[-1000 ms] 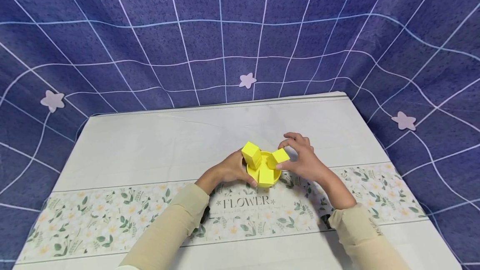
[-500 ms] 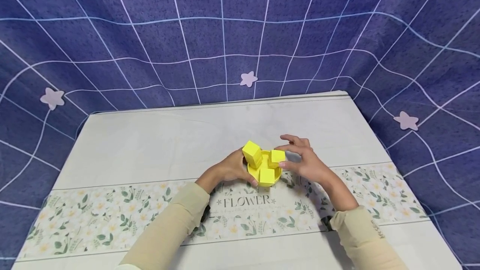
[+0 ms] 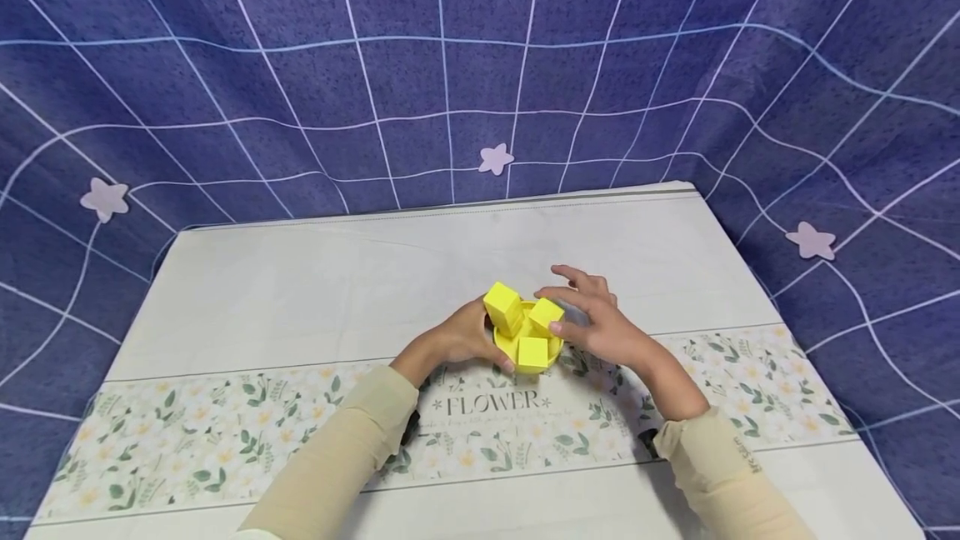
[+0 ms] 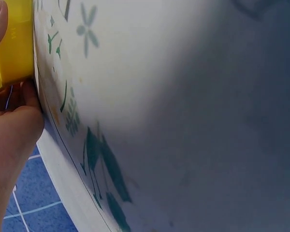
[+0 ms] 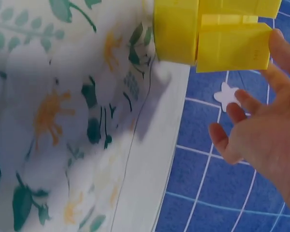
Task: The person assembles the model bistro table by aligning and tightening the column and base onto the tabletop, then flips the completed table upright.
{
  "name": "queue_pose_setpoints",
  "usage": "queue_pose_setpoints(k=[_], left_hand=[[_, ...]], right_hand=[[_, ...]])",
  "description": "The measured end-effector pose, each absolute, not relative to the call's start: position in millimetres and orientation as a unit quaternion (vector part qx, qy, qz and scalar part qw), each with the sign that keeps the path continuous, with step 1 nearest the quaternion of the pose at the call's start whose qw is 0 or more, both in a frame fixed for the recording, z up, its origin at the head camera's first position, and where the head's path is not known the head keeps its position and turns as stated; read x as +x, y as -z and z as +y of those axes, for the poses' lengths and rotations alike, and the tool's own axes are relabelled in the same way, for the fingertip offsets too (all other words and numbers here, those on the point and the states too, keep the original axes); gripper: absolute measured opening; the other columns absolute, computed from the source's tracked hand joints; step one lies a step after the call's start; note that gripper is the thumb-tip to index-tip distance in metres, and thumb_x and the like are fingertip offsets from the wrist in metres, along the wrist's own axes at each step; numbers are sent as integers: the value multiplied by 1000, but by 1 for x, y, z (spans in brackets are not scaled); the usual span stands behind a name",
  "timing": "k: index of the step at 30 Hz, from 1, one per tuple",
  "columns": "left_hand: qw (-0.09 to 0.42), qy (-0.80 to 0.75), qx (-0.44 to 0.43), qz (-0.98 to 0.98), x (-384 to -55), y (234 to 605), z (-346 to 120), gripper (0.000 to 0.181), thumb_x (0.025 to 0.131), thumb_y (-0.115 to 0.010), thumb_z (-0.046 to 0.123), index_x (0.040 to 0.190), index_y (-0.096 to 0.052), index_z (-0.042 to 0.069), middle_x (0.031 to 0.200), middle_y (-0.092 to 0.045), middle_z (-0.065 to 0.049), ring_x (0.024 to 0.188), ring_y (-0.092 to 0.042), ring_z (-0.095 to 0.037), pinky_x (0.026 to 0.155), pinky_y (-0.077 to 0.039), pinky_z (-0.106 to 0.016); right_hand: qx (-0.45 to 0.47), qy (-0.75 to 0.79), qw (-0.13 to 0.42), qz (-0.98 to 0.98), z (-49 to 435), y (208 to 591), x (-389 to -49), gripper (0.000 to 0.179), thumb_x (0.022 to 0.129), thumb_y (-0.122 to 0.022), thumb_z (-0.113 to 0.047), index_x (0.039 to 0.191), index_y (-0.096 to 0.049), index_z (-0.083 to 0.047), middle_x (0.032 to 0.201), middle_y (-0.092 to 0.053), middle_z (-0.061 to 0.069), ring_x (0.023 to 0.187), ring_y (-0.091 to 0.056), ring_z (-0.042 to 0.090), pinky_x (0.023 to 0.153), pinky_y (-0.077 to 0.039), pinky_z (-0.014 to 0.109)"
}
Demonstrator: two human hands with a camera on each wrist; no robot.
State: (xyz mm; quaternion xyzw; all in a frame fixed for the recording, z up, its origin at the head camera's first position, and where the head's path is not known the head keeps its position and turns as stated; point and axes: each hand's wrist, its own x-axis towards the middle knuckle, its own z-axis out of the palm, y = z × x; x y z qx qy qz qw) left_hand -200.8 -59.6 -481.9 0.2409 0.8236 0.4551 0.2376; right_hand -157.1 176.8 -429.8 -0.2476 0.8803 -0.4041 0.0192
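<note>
A round yellow container stands on the table with yellow rectangular blocks upright in it. The left block is the tallest seen from above, the front block sits nearest the person, and the right block is turned at an angle. My left hand grips the container's left side, thumb in front; in the left wrist view the hand meets its yellow wall. My right hand pinches the right block's top end between thumb and index finger, the other fingers spread away.
A white tablecloth with a floral band and the word FLOWER covers the table. Behind and at both sides hangs a blue curtain with pale grid lines and stars. The table's back edge lies beyond the hands.
The right block, leaning right over the rim a second ago, has come left into the container and turned, the right hand moving with it. The left hand stays in place.
</note>
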Motion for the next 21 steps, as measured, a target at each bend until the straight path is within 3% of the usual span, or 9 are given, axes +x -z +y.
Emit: queue_pose_setpoints(k=[4,8,10,12,16,21], left_hand=[[240,-457,243,821,-201,482,-60,89,42,-84,43,118,-40,28,110,-50,14,105,-45,-3,95,-31,-27],[247,-465,250,813,-201,481,-59,86,44,-84,41,116,-40,29,108,-51,12,103,-47,-3,94,-33,-26],[245,-467,255,810,-200,481,-58,85,44,-84,39,117,-40,28,108,-51,11,102,-48,-4,94,-33,-27],[243,-471,258,808,-201,480,-59,86,45,-85,37,117,-40,27,109,-51,11,103,-48,-4,94,-33,-26],[238,-468,260,811,-201,481,-60,87,44,-85,37,118,-40,25,109,-51,11,105,-46,-4,94,-32,-26],[238,-462,254,816,-202,483,-60,89,43,-85,40,118,-39,27,110,-50,13,106,-45,-3,95,-31,-26]], right_hand=[[-202,403,-14,893,166,437,-162,32,79,-62,-38,101,-50,-18,132,-31,2,112,-23,23,87,-19,48],[-166,394,-49,903,155,445,-166,43,77,-59,-48,90,-38,-12,124,-35,4,103,-26,22,81,-19,41],[-165,392,-55,904,154,447,-168,45,78,-58,-48,94,-39,-11,125,-33,6,104,-25,23,82,-18,41],[-178,397,-49,899,157,447,-168,47,79,-57,-46,108,-43,-12,131,-28,6,110,-22,23,85,-17,44],[-217,409,-24,886,167,443,-169,51,83,-57,-38,130,-42,-25,142,-15,0,115,-19,23,88,-15,51],[-187,425,-38,885,169,442,-171,39,79,-63,-35,114,-53,-21,141,-21,3,116,-20,25,89,-20,53]])
